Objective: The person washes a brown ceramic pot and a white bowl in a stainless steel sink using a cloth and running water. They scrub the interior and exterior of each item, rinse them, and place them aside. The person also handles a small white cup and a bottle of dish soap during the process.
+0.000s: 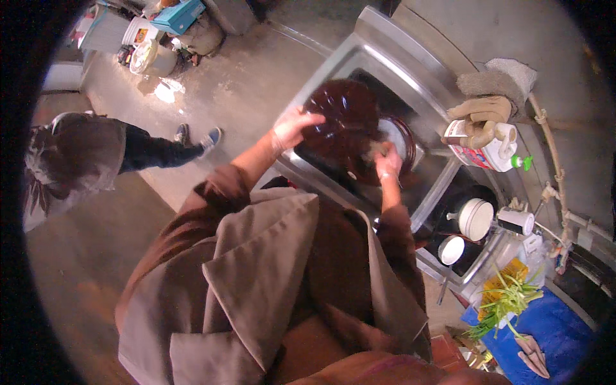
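Note:
My left hand (291,127) grips the edge of a glossy dark-brown, lobed dish or lid (341,103), tilted over the left basin of a stainless steel sink (399,65). My right hand (389,162) is closed around a pale scrubbing pad (375,151), blurred, near the brown piece's lower right edge. Whether the pad touches it I cannot tell. Behind the right hand, a round vessel (410,139) with a dark-red rim and whitish inside sits in the same basin, partly hidden.
A detergent bottle (481,151) with a green pump stands behind the sink, rubber gloves (481,109) draped over it. A white pot (475,219) and small white bowl (451,250) lie right. Green stalks (515,293) rest near a blue cover (558,327). Another person (82,149) stands left.

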Action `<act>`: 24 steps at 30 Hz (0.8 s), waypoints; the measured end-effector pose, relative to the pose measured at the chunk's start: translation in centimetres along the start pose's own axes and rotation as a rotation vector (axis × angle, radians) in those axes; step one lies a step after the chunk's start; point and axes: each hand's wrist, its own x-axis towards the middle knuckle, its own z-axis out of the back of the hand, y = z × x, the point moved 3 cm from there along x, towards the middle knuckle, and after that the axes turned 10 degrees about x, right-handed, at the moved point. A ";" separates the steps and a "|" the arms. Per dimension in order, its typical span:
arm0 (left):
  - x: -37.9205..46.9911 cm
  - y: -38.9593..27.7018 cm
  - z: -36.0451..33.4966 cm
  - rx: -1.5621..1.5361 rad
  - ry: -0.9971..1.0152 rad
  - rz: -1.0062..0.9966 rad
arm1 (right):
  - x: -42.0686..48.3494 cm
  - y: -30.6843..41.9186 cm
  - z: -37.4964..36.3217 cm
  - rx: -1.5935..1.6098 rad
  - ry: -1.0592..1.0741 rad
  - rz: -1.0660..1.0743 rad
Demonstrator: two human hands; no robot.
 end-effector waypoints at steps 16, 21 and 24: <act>-0.5 3.2 -12.0 1.681 0.488 -0.844 | -3.7 7.3 8.9 1.378 0.175 -0.388; -1.2 3.5 -12.0 1.843 0.491 -0.996 | -4.1 3.8 8.7 1.275 -0.023 -0.312; -1.6 1.9 -10.4 1.644 0.187 -0.960 | -4.9 3.8 8.6 1.341 -0.125 -0.153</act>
